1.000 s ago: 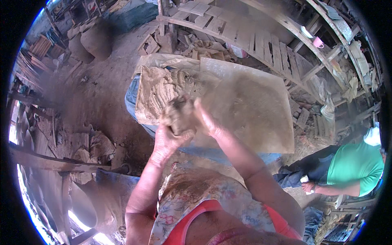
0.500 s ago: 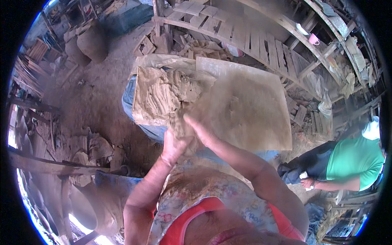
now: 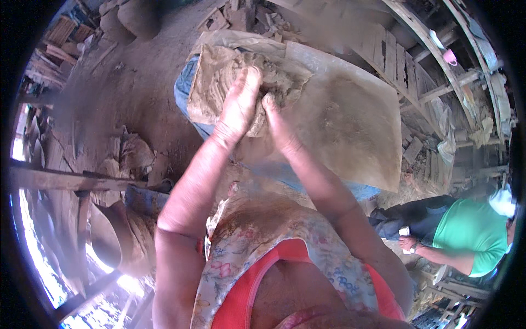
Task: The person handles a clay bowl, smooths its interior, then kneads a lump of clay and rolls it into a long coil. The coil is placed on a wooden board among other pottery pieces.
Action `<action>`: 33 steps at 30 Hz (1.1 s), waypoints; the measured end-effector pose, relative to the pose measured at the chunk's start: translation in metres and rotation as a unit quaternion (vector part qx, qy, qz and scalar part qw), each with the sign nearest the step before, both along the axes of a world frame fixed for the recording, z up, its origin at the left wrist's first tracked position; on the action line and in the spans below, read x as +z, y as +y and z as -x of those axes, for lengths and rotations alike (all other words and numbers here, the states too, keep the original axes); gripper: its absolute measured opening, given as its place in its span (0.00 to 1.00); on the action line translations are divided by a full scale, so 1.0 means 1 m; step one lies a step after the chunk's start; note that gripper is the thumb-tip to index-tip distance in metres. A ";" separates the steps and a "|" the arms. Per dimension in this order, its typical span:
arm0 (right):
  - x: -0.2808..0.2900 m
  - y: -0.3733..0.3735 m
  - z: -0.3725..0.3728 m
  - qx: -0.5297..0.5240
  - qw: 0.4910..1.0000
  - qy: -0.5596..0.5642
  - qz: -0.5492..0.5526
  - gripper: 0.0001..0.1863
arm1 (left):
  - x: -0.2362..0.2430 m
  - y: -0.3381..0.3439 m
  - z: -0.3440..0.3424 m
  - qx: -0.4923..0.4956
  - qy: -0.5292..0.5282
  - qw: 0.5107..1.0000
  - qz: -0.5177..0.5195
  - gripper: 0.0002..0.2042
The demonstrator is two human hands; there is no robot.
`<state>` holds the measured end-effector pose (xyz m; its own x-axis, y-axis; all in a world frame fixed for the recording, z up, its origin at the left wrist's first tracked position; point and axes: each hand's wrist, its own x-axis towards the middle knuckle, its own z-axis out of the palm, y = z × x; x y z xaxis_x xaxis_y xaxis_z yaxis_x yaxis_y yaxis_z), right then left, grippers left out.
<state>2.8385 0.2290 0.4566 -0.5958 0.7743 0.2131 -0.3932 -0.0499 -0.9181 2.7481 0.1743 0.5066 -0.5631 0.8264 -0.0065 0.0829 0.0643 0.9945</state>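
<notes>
A mound of wet, grey-brown clay lies on a clay-smeared cloth at the left end of a work surface. My left hand is on the clay near the mound's middle, its back upward and its fingers pressed against it. Just to its right, my right hand grips the clay from the side. The thumb shows, while its other fingers are hidden. Between the two palms and wrists, a bit of clay shows. To the right of the mound stretches a broad, dusty board coated with dried clay.
Blue sheeting hangs below the board's edge. A person in a green shirt stands at the right, holding something white. Slatted wooden racks with a pink cup run along the upper right. Large clay pots stand far left.
Both hands have moved forward from the mound's near edge onto its middle. The view has shifted, so the work surface sits higher in the picture.
</notes>
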 end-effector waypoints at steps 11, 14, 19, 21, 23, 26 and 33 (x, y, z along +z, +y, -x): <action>0.015 0.048 -0.033 0.233 0.952 -0.132 0.151 0.43 | -0.024 -0.058 -0.016 -0.027 -0.212 0.976 -0.034 0.51; -0.013 0.016 -0.046 0.163 0.941 -0.039 0.293 0.28 | -0.029 -0.056 -0.028 -0.109 -0.146 0.983 -0.015 0.48; -0.022 -0.009 -0.044 0.100 0.951 0.004 0.291 0.32 | -0.067 -0.052 -0.042 -0.001 0.201 0.979 0.045 0.41; -0.015 -0.009 -0.039 0.039 0.957 -0.019 0.288 0.31 | -0.082 -0.044 -0.046 0.032 0.304 0.952 -0.023 0.36; -0.007 -0.005 -0.036 0.030 0.958 0.001 0.284 0.30 | -0.082 -0.037 -0.045 0.027 0.302 0.953 0.006 0.35; -0.001 0.005 -0.042 0.058 0.955 0.031 0.288 0.24 | -0.053 -0.039 -0.035 -0.016 0.209 0.976 0.067 0.37; -0.010 0.001 -0.036 0.020 0.980 -0.181 -0.083 0.44 | -0.003 -0.033 0.004 0.099 -0.046 0.989 -0.101 0.37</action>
